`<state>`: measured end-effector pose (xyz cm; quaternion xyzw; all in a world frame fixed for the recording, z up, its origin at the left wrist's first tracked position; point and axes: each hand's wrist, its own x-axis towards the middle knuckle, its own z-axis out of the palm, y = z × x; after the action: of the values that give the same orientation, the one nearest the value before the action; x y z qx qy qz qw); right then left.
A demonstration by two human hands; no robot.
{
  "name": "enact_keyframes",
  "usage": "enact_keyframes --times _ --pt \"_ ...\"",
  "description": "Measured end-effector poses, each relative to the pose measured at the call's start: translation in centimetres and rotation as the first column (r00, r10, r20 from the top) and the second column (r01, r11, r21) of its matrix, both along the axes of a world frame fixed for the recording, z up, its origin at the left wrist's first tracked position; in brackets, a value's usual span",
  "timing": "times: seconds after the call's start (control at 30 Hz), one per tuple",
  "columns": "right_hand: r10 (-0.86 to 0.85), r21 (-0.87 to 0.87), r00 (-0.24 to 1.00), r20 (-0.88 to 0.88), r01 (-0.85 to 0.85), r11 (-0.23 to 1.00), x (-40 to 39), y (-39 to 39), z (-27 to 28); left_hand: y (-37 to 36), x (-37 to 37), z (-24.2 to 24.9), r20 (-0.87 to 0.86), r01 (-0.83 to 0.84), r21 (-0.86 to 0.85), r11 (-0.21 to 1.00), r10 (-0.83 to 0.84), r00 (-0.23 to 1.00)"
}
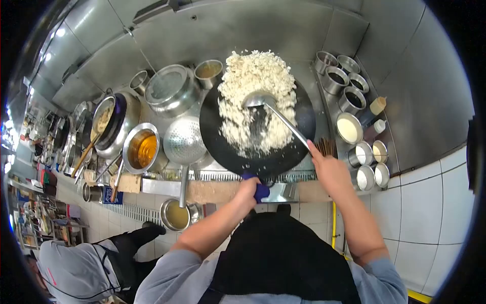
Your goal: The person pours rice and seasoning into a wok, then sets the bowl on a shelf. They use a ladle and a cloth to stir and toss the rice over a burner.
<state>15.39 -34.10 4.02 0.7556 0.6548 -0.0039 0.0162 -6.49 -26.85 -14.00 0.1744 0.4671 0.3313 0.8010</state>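
Gap R of wok [305,119], strainer [185,139] obstr. L

Wok [307,119], black, one; white rice [260,76], heaped within, toward the wok's far rim; ladle [259,99], metal, its bowl against the rice, its handle gripped by the right hand [325,164] beside the wok's right edge; left hand [248,193], wrapped on purple cloth [261,193] at the wok's near rim; left of the wok, perforated strainer [185,139], then steel bowl [128,152] of amber liquid; right of the wok, steel tubs [346,107], squeeze bottles [377,105].
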Motion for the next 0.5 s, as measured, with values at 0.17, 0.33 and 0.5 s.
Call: enact_keyframes --times 0.17,0.33,0.5 --pt "0.047 -0.002 0.996 -0.078 -0.047 0.999 1.3 -5.4 6.4 4.0 2.1 6.2 0.045 -0.124 -0.059 0.991 0.126 0.991" --pt "0.034 -0.308 0.996 -0.077 -0.056 0.95 1.4 -5.5 7.6 3.1 1.7 11.2 0.042 -0.081 -0.153 0.985 0.089 0.995" --pt "-0.004 -0.061 0.998 -0.061 0.0 0.998 0.7 -0.3 -2.6 1.7 1.2 2.2 -0.115 -0.057 -0.022 0.998 0.054 0.992"
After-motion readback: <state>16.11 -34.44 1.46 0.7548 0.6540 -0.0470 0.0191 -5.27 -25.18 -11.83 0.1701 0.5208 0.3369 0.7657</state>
